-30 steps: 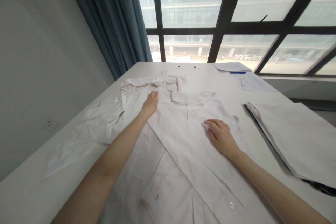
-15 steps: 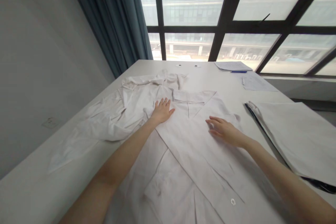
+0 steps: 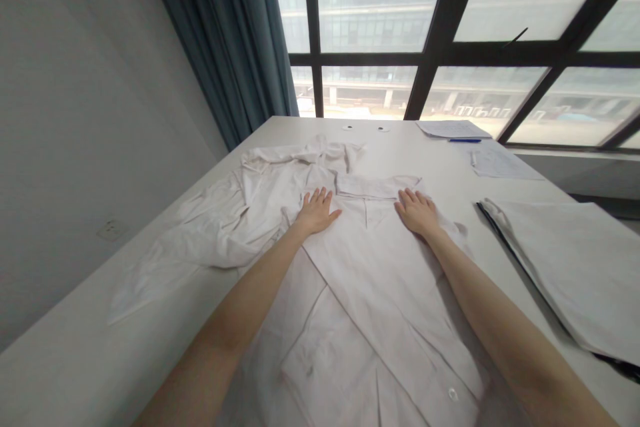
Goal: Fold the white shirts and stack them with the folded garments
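A white button-front garment, which looks like a coat or shirt, lies spread on the white table. Its collar points toward the window, and a pale button shows low on the right. My left hand rests flat on the cloth just left of the collar, fingers apart. On the right shoulder of the garment lies my right hand, flat and open near the collar's right end. Neither hand grips anything.
More crumpled white cloth lies to the left. At the right edge is a folded white cloth with a dark edge. Papers and a blue pen sit at the far right, before the window. A blue curtain hangs back left.
My right hand has moved forward and slightly left, from hovering over the garment's right side to lying on its shoulder. My left hand keeps its place on the cloth. The view has shifted slightly.
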Tool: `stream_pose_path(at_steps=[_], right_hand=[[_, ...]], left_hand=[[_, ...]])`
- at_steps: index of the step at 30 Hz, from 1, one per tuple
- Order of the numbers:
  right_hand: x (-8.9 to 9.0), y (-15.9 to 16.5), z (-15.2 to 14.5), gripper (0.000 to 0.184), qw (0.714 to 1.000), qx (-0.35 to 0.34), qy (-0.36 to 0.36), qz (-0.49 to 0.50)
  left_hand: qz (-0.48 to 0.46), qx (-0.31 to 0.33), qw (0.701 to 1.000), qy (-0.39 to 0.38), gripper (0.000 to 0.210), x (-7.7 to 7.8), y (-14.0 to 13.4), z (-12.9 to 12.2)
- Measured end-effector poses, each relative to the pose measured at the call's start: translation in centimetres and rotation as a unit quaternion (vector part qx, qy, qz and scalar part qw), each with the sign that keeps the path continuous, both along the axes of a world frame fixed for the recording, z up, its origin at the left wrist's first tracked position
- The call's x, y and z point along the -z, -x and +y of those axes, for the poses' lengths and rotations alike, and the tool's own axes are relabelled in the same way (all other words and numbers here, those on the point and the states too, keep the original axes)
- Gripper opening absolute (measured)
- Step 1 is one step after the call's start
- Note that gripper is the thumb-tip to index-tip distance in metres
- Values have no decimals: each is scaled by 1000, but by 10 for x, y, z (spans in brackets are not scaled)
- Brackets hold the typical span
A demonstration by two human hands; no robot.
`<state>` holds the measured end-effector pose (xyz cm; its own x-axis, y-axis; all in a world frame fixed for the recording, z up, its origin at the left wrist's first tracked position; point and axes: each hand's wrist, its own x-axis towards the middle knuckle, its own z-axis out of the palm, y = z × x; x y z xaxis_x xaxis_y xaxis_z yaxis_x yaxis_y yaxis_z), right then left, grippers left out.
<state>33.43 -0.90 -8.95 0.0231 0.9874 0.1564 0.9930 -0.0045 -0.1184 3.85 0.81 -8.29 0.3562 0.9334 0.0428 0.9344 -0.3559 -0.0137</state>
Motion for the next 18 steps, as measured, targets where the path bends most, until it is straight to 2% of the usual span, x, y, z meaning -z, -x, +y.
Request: stream_pose_path(at_steps=[3, 7, 9, 13, 15, 18], right_hand=[[4, -5, 2, 58, 1000, 5, 4, -1], [5, -9, 4, 58, 1000, 15, 1, 0], [5, -11, 4, 58, 1000, 18, -1, 2], [5, -11, 0, 57, 1000, 21, -9, 9], [2, -9, -2, 55, 999, 23, -17, 16], [-8, 3, -1, 48, 998, 36, -46, 28]], left_hand=[[-11, 7, 1000, -23, 66, -1, -1, -1], [-42, 5, 989, -144, 50, -4, 10, -17], [-64, -23, 979, -191, 47, -6, 25, -26], [-136, -98, 969, -184, 34, -6, 61, -33], [-181, -93, 963, -174, 25, -5, 73, -32], [-209, -86, 957, -180, 19, -6, 76, -32]])
